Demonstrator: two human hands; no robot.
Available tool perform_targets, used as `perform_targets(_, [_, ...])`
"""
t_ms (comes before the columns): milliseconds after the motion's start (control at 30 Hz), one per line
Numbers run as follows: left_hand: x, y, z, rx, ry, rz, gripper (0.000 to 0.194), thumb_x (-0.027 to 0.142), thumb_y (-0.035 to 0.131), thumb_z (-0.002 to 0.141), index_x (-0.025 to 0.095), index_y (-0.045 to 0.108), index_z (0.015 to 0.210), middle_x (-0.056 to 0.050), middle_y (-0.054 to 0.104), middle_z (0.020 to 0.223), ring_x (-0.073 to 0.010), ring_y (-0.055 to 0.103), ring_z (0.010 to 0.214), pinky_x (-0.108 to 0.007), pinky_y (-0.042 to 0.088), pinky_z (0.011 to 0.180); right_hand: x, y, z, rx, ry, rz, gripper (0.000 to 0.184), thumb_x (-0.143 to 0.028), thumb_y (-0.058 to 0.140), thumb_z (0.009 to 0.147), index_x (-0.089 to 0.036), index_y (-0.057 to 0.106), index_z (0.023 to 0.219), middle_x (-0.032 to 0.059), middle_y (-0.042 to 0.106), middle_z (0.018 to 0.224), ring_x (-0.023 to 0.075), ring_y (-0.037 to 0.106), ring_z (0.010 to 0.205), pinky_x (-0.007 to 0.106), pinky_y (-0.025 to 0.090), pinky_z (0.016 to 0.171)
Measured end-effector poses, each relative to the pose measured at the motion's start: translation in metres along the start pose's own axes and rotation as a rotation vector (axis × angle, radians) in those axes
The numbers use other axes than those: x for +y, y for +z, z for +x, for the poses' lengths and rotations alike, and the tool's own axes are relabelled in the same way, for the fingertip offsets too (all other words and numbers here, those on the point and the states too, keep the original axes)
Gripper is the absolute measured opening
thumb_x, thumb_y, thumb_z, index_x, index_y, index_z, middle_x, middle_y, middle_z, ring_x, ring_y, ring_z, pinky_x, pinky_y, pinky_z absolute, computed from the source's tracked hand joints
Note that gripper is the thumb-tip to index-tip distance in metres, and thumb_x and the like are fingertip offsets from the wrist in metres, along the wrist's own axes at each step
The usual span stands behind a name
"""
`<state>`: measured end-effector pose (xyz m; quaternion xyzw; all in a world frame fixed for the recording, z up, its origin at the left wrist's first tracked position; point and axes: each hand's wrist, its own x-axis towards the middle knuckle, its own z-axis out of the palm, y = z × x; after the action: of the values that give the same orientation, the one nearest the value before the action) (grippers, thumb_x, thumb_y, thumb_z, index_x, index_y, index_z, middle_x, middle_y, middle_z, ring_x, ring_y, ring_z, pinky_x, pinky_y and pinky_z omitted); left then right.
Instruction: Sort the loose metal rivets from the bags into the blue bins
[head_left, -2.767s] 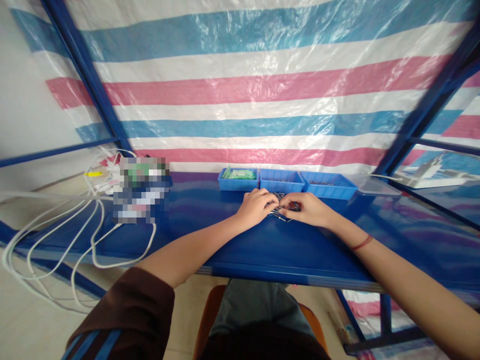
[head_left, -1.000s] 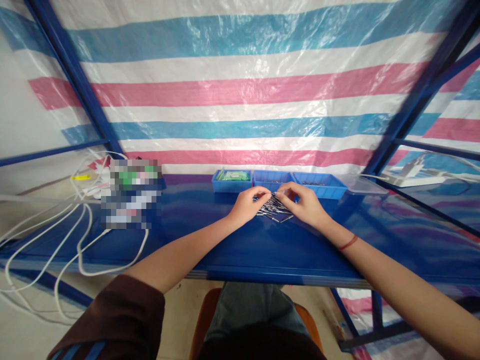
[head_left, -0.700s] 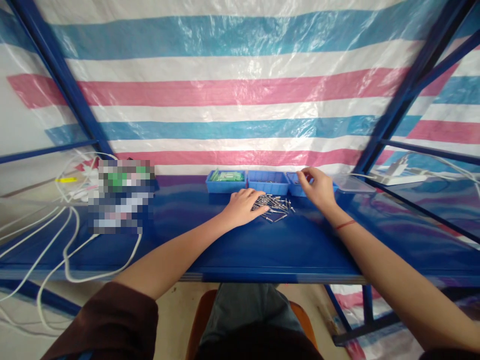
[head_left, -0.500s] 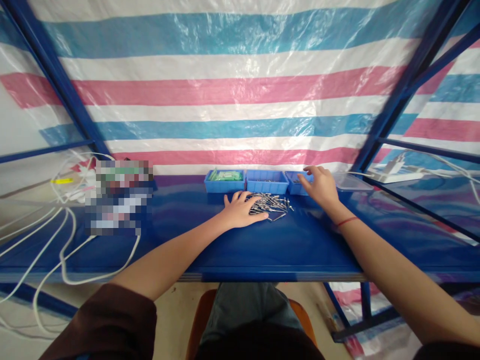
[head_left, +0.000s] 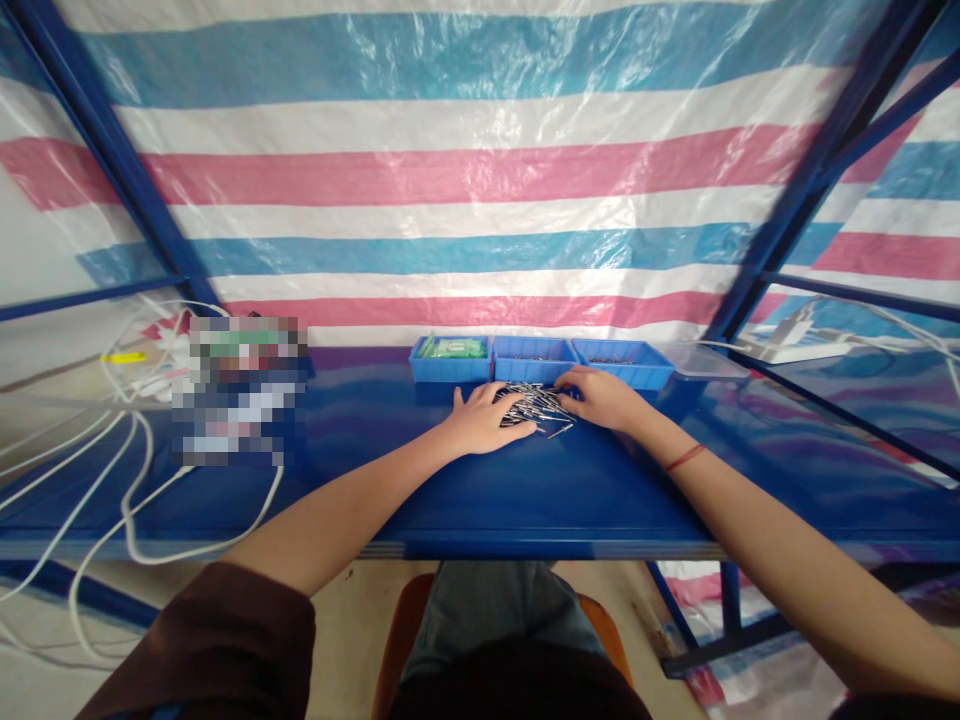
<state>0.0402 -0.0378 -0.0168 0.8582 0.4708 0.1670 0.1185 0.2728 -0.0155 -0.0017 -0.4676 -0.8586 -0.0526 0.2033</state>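
A loose pile of slim silvery metal pins lies on the blue tabletop. My left hand rests at the pile's left side, fingers spread and partly over the pins. At the right edge of the pile is my right hand, its fingers bent and thumb apart from them, touching or nearly touching the pins; no pin shows clearly in its grasp. Just behind stand three blue bins in a row: the left bin holds green-and-clear packets, while the middle bin and right bin hold small metal pieces.
A clear plastic lid or tray lies right of the bins. Farther right sits a white power strip. White cables loop over the table's left side beside a blurred-out object. Blue frame posts and a striped sheet enclose the table.
My right hand has come down and left from above the right bin to the pile's right edge, uncovering that bin. My left hand stays almost in place on the pins.
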Motion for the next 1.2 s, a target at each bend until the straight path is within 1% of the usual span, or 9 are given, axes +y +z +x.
perform_targets(200, [-0.001, 0.001, -0.001, 0.019, 0.013, -0.005, 0.060, 0.068, 0.044, 0.077, 0.035, 0.048, 0.127, -0.007, 0.038, 0.143, -0.0372, 0.029, 0.133, -0.070, 0.012, 0.101, -0.003, 0.011, 0.005, 0.046, 0.057, -0.001, 0.014, -0.021, 0.055, 0.077, -0.019, 0.068, 0.075, 0.0060, 0.066, 0.078, 0.0176, 0.060, 0.069, 0.029, 0.045, 0.067])
perform_targets(300, [0.001, 0.001, 0.000, 0.111, 0.024, -0.019, 0.057, 0.065, 0.047, 0.078, 0.031, 0.051, 0.124, -0.008, 0.046, 0.137, -0.0356, 0.034, 0.129, -0.067, 0.018, 0.102, -0.009, 0.008, 0.005, 0.122, 0.123, 0.033, 0.013, -0.022, 0.055, 0.076, -0.017, 0.067, 0.073, 0.0070, 0.066, 0.078, 0.0186, 0.059, 0.069, 0.030, 0.044, 0.066])
perform_targets(433, [0.001, -0.001, 0.009, 0.382, 0.085, -0.230, 0.039, 0.042, 0.054, 0.083, 0.020, 0.058, 0.114, -0.009, 0.063, 0.111, -0.0233, 0.058, 0.106, -0.042, 0.042, 0.096, -0.020, 0.002, 0.004, 0.226, 0.150, 0.346, 0.018, -0.029, 0.054, 0.079, -0.017, 0.066, 0.075, 0.0060, 0.068, 0.079, 0.0179, 0.060, 0.069, 0.031, 0.046, 0.066])
perform_targets(500, [0.001, -0.003, 0.012, 0.453, 0.090, -0.388, 0.032, 0.035, 0.056, 0.083, 0.018, 0.060, 0.109, -0.007, 0.067, 0.101, -0.0186, 0.064, 0.092, -0.033, 0.048, 0.086, -0.027, 0.002, 0.004, 0.233, 0.110, 0.533, 0.023, -0.037, 0.054, 0.081, -0.017, 0.066, 0.078, 0.0062, 0.069, 0.082, 0.0180, 0.061, 0.072, 0.031, 0.047, 0.068])
perform_targets(600, [0.003, -0.005, 0.013, 0.476, 0.089, -0.520, 0.023, 0.033, 0.059, 0.081, 0.019, 0.064, 0.097, -0.005, 0.070, 0.092, -0.0173, 0.065, 0.085, -0.029, 0.050, 0.077, -0.035, 0.005, 0.005, 0.206, 0.079, 0.673, 0.030, -0.045, 0.056, 0.080, -0.017, 0.066, 0.079, 0.0069, 0.069, 0.083, 0.0187, 0.061, 0.074, 0.033, 0.048, 0.069])
perform_targets(733, [0.008, -0.007, 0.010, 0.507, 0.130, -0.552, 0.016, 0.032, 0.057, 0.082, 0.018, 0.065, 0.087, -0.003, 0.070, 0.086, -0.0159, 0.064, 0.080, -0.027, 0.049, 0.073, -0.038, 0.007, 0.004, 0.188, 0.091, 0.734, 0.033, -0.049, 0.058, 0.078, -0.018, 0.067, 0.080, 0.0057, 0.068, 0.081, 0.0176, 0.060, 0.070, 0.034, 0.048, 0.066])
perform_targets(933, [0.011, -0.006, 0.009, 0.515, 0.167, -0.538, 0.015, 0.030, 0.057, 0.082, 0.018, 0.064, 0.087, -0.003, 0.069, 0.086, -0.0152, 0.064, 0.078, -0.026, 0.049, 0.072, -0.040, 0.007, 0.002, 0.157, 0.064, 0.739, 0.033, -0.049, 0.058, 0.078, -0.018, 0.067, 0.086, 0.0059, 0.068, 0.086, 0.0173, 0.059, 0.071, 0.033, 0.048, 0.066])
perform_targets(1033, [0.011, -0.007, 0.008, 0.522, 0.207, -0.521, 0.014, 0.029, 0.057, 0.082, 0.018, 0.064, 0.087, -0.003, 0.068, 0.086, -0.0146, 0.063, 0.078, -0.026, 0.049, 0.072, -0.041, 0.007, 0.002, 0.179, 0.048, 0.735, 0.033, -0.049, 0.058, 0.078, -0.018, 0.067, 0.084, 0.0063, 0.068, 0.085, 0.0172, 0.059, 0.072, 0.033, 0.047, 0.067])
perform_targets(1200, [0.011, -0.008, 0.007, 0.543, 0.242, -0.471, 0.013, 0.028, 0.056, 0.083, 0.019, 0.064, 0.088, -0.003, 0.064, 0.090, -0.0128, 0.061, 0.077, -0.024, 0.049, 0.070, -0.041, 0.002, 0.003, 0.234, 0.064, 0.746, 0.033, -0.049, 0.060, 0.077, -0.018, 0.066, 0.085, 0.0047, 0.065, 0.077, 0.0141, 0.054, 0.062, 0.030, 0.045, 0.059])
